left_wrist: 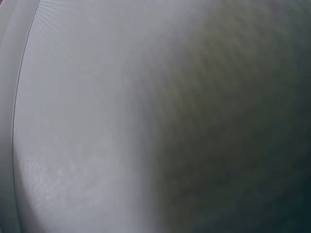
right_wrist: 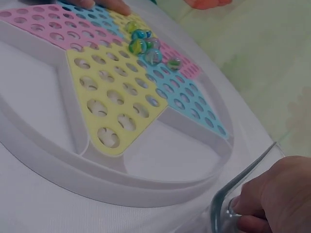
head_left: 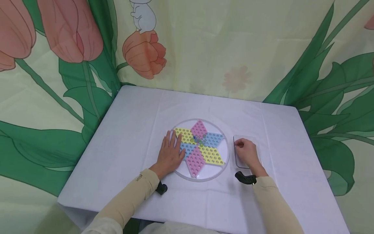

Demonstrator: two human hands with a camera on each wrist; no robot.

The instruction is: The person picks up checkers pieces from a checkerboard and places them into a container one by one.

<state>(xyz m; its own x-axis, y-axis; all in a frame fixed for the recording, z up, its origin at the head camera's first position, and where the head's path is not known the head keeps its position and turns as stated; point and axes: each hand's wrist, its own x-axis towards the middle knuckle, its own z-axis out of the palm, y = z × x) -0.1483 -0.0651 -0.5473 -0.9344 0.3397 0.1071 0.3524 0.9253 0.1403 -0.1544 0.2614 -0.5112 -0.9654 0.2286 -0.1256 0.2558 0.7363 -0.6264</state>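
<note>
A round Chinese checkers board (head_left: 214, 175) has a star of pink, yellow and blue points. Several glass marbles (right_wrist: 152, 56) are clustered around its middle. My left hand (head_left: 170, 154) rests flat on the board's left side, fingers spread over the yellow and blue points. To the right, my right hand (head_left: 247, 152) is at a clear shallow box (head_left: 243, 165), fingers curled by its left rim. In the right wrist view a small clear marble (right_wrist: 232, 206) shows at the fingertips, pinched and mostly hidden by them. The left wrist view is mostly a dark blur.
A white cloth covers the table (head_left: 122, 130). Behind and beside it hangs a curtain (head_left: 198, 48) printed with tulips and leaves. Black wrist straps (head_left: 245, 178) stick out below both hands.
</note>
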